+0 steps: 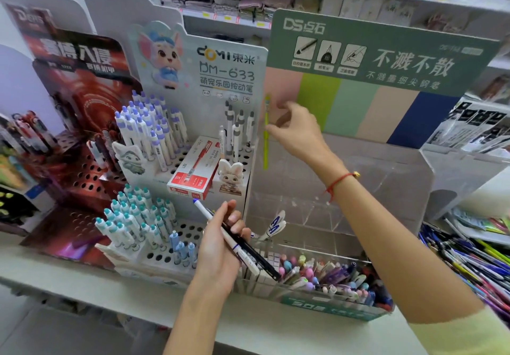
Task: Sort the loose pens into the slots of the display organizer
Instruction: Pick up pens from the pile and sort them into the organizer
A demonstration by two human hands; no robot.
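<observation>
On the far left stands the red display (80,139), its holes mostly bare, and next to it the white organizer (176,161) with purple-capped pens (149,131) on the upper tier and teal-capped pens (129,216) on the lower one, a red pen box (193,169) lying across open holes between them; we judge that box blocks several slots and the packed rows leave little room to slide a pen in without knocking neighbours. Our left hand (220,247) curls its fingers round a white pen (218,225) and a black pen (254,252), held as a loose bundle above the front bin (325,280), where more loose pens lie heaped. We expect these pens to be light, stiff and rather slick, so we would take each at mid-barrel and keep the bundle from fanning out. Further right, our right hand (295,131) pinches a yellow-green pen (266,133) near its upper half between thumb and fingertips, the pen hanging upright at the left edge of the clear acrylic organizer (358,178), whose slots look mostly unfilled; its transparent walls are hard to read, so we judge the tip could catch a divider. At the far right lie more loose pens (469,252) in a pile
</observation>
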